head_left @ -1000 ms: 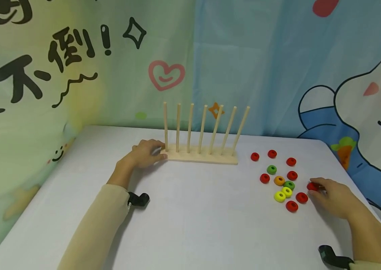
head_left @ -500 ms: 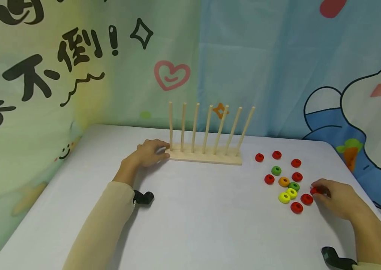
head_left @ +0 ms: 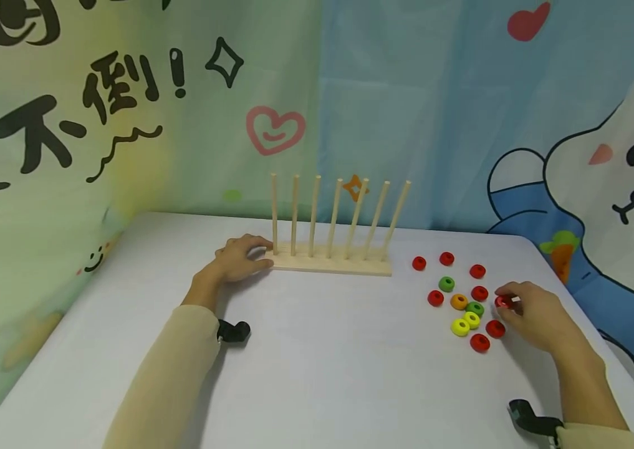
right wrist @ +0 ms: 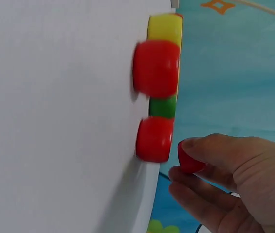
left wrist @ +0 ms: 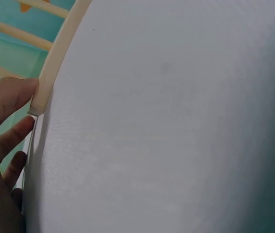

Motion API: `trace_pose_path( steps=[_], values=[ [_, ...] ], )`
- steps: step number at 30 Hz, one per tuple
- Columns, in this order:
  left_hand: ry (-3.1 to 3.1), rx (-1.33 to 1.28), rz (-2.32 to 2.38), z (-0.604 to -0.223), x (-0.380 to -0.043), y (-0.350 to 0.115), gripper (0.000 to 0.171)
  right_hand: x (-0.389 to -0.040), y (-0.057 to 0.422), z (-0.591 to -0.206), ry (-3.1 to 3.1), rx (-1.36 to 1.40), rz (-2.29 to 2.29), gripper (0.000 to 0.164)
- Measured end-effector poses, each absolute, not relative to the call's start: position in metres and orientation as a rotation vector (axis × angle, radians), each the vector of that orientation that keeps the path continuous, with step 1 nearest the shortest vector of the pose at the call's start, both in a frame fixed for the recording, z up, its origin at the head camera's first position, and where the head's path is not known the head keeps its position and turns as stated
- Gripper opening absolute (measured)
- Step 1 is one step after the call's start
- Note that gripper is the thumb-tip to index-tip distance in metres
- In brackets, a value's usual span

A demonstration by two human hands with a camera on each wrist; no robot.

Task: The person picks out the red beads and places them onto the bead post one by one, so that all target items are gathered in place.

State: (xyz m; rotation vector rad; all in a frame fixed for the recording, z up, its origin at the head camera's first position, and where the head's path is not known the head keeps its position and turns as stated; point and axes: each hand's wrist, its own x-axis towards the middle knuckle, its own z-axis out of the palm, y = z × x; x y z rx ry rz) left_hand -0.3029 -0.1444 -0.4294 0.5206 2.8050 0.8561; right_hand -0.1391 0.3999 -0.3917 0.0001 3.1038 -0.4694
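Bead (right wrist: 189,162), red | between fingertips (right wrist: 192,142) of right grip (head_left: 535,315), pinched | left grip (head_left: 238,257) clamped on rack (head_left: 330,265) end

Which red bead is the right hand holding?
The rightmost red bead in the head view: it alone is pinched in the right hand, while the other seven red beads lie loose on the white table.

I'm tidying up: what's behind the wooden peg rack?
Behind the wooden peg rack, white tabletop shows between the pegs, then the backdrop with its orange star, partly covered by a peg. The base hides what's beneath.
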Motion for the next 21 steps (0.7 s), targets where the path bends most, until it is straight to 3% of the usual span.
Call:
trace_pose_path(
  steps=[21],
  values=[
    [2.822,0.411,0.849,-0.429,-0.304,-0.141,0.037,-0.157,0.343,-0.380,3.307,-0.218,-0.725,0.039]
  ],
)
